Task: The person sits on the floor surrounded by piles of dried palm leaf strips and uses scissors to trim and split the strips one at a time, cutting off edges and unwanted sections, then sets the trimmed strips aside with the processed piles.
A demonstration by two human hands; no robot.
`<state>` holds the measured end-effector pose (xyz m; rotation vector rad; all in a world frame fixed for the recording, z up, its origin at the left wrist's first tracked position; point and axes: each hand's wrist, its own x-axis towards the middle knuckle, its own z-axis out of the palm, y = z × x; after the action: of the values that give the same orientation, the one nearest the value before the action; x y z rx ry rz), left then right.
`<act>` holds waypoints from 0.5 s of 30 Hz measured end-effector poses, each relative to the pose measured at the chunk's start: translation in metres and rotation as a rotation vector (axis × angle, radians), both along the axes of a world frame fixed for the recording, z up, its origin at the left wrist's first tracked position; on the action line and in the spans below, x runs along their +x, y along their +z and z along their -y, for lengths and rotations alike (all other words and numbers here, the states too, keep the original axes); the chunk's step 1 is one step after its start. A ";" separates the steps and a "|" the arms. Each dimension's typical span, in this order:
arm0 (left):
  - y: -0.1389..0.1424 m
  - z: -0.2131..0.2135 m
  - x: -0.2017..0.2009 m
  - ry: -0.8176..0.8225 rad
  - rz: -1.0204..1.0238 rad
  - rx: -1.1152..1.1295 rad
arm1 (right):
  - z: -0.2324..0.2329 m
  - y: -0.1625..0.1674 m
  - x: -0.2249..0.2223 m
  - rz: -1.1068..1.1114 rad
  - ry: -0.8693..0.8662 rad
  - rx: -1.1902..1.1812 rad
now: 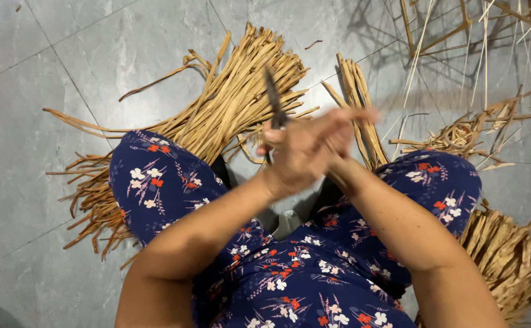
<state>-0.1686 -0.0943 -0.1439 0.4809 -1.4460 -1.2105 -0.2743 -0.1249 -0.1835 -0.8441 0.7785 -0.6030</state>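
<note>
My left hand is closed around the handle of a small dark-bladed knife, whose blade points up and away from me. My right hand lies against the left one, its fingers stretched out to the right and blurred by motion. I cannot tell whether the right hand holds anything. Both hands hover above my knees, which are covered by a dark blue floral dress. Just beyond the hands lies a big bundle of dried tan reed strips.
I sit on a grey tiled floor. A smaller bunch of strips lies right of the big bundle. More dried strips pile at my right side, and loose thin stalks spread at the top right.
</note>
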 end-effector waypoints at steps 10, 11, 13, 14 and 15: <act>-0.025 -0.043 -0.031 0.137 0.574 -0.414 | 0.076 0.031 -0.111 -0.585 -0.126 -0.567; -0.033 -0.041 -0.036 0.167 0.647 -0.390 | 0.086 0.022 -0.129 -0.781 -0.102 -0.775; -0.054 -0.036 -0.040 0.147 0.848 -0.319 | 0.102 -0.003 -0.166 -1.165 -0.038 -1.186; -0.065 -0.036 -0.042 0.128 0.949 -0.277 | 0.106 -0.019 -0.184 -1.317 0.025 -1.149; -0.078 -0.034 -0.041 0.097 1.047 -0.296 | 0.107 -0.036 -0.203 -1.469 0.091 -1.103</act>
<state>-0.2096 -0.0606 -0.2214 1.0453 -2.3907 -0.6211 -0.4778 -0.2323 -0.2198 -2.4317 1.7285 -0.1860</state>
